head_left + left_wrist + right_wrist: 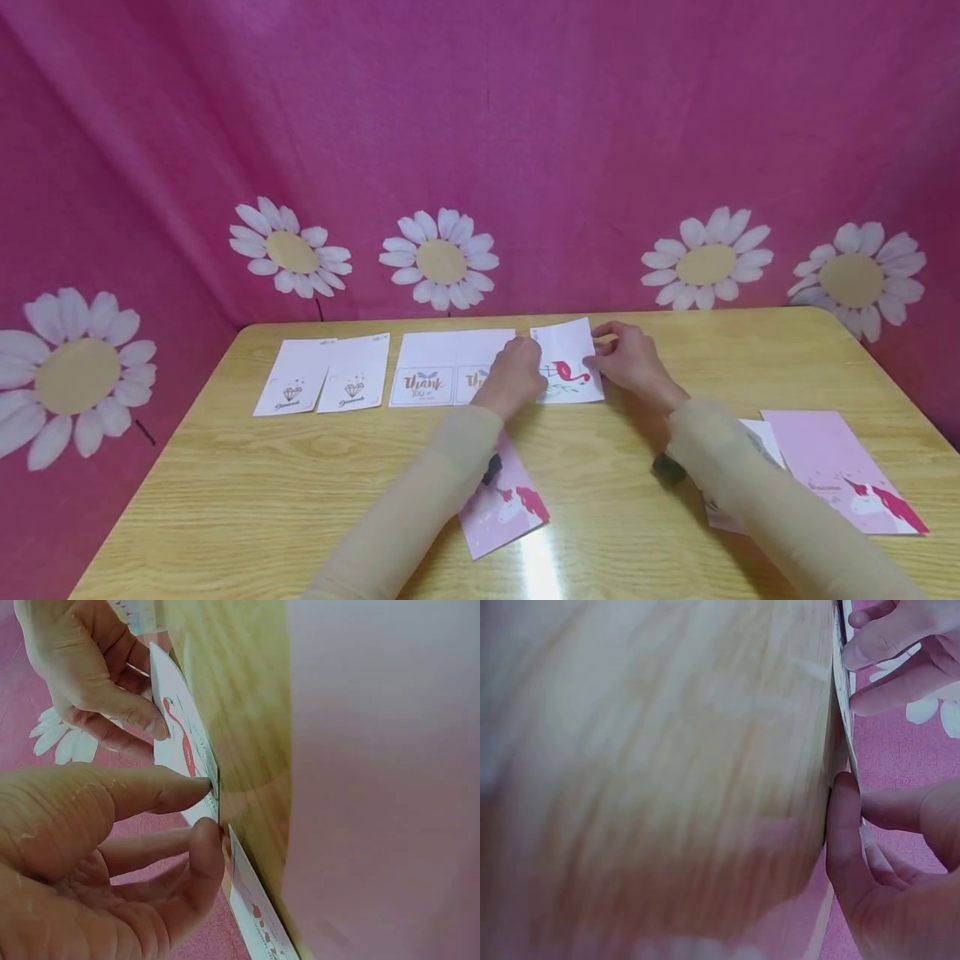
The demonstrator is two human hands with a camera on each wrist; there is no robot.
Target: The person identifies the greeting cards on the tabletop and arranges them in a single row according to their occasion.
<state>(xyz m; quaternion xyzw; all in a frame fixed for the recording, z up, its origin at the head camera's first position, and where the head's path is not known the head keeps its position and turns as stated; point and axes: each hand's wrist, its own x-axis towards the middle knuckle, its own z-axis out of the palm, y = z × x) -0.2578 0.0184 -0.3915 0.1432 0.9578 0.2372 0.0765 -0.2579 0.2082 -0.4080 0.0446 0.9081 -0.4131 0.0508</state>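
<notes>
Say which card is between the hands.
The white flamingo card, rightmost in the back row. The left hand pinches its left side, the right hand its right; no other card sits between both hands.

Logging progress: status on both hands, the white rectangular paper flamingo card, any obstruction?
Left hand, right hand: both pinching. Flamingo card: between them, print showing. Nothing visibly blocking.

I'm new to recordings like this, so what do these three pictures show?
There's no machine here, just a person's bare hands. The wide picture comes from a camera worn on the head, looking forward and down; the closer two come from cameras on each wrist. On the wooden table lie white diamond cards, thank-you cards and pink unicorn cards. The left hand and right hand hold a white flamingo card between them.
</notes>
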